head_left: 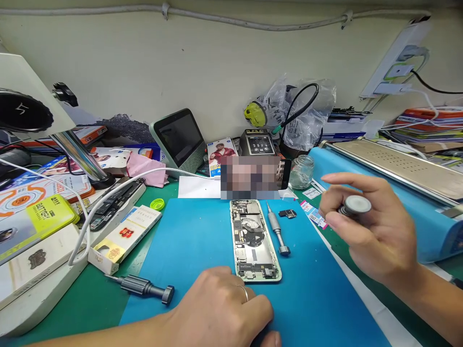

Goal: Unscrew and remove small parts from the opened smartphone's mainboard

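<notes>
An opened phone body (255, 240) with bare circuitry lies on a blue mat (195, 241). My left hand (220, 303) rests on the mat just below the phone's near end, fingers curled under. My right hand (369, 226) is raised to the right of the phone and pinches a small round grey disc-shaped part (356, 205) between thumb and fingers. A small silver screwdriver (277, 228) lies right beside the phone. A dark screwdriver (144, 287) lies left of my left hand. A small black component (288, 213) sits near the phone's top right.
Boxes (125, 238), a white cable (119, 188) and a battery pack (50, 217) crowd the left. A small screen (180, 138), a glass jar (301, 172) and a control unit (257, 143) stand at the back. A blue-wrapped machine (390, 178) runs along the right.
</notes>
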Motion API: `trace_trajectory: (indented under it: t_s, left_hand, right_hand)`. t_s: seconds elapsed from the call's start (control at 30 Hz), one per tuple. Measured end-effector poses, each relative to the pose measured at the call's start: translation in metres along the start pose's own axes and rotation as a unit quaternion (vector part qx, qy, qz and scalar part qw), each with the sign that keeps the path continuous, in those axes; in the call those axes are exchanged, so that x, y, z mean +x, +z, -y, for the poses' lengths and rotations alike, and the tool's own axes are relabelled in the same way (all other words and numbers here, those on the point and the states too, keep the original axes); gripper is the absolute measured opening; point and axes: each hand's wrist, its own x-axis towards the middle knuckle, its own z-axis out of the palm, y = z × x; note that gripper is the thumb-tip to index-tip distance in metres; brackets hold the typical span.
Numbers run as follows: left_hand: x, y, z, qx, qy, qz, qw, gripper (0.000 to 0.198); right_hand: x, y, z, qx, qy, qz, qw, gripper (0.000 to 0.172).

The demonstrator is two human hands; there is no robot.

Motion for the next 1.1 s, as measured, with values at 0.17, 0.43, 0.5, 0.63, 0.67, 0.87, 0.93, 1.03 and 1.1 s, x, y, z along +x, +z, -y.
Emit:
trace_trajectory:
  t_s: [0.17, 0.43, 0.5, 0.63, 0.67, 0.87, 0.93, 1.03, 1.1]
  left_hand:
    - [0.001, 0.0, 0.0, 0.0, 0.001, -0.005, 1.0, 0.021]
    - [-0.002, 0.003, 0.001, -0.024, -0.008, -0.01, 1.0, 0.02]
    - [-0.002, 0.003, 0.0, -0.034, -0.013, -0.014, 0.999, 0.022]
    - [-0.002, 0.001, -0.001, -0.039, -0.018, -0.019, 0.999, 0.023]
    - [-0.001, 0.001, -0.002, -0.039, -0.017, -0.019, 0.999, 0.023]
    - [0.001, 0.0, -0.005, -0.035, -0.006, -0.027, 0.999, 0.021]
    - [0.002, -0.001, -0.005, -0.03, -0.004, -0.034, 0.999, 0.022]
    - [0.003, -0.002, -0.007, -0.021, -0.002, -0.039, 0.999, 0.022]
    - [0.003, -0.003, -0.008, -0.016, 0.003, -0.038, 0.999, 0.021]
  right_hand:
    - [0.002, 0.002, -0.002, 0.04, 0.032, 0.031, 0.998, 0.05]
    - [-0.004, 0.011, -0.002, 0.04, 0.037, 0.086, 0.995, 0.058]
    - [-0.005, 0.012, -0.002, 0.029, 0.024, 0.099, 0.994, 0.061]
    - [-0.007, 0.011, 0.0, 0.019, -0.012, 0.111, 0.994, 0.069]
    - [-0.006, 0.011, 0.001, 0.017, -0.02, 0.115, 0.993, 0.07]
    - [-0.005, 0.01, 0.005, 0.008, -0.058, 0.119, 0.991, 0.07]
    - [-0.005, 0.01, 0.006, 0.007, -0.068, 0.118, 0.991, 0.07]
    - [-0.006, 0.009, 0.006, 0.013, -0.077, 0.116, 0.99, 0.068]
    - [-0.007, 0.009, 0.004, 0.021, -0.076, 0.106, 0.991, 0.062]
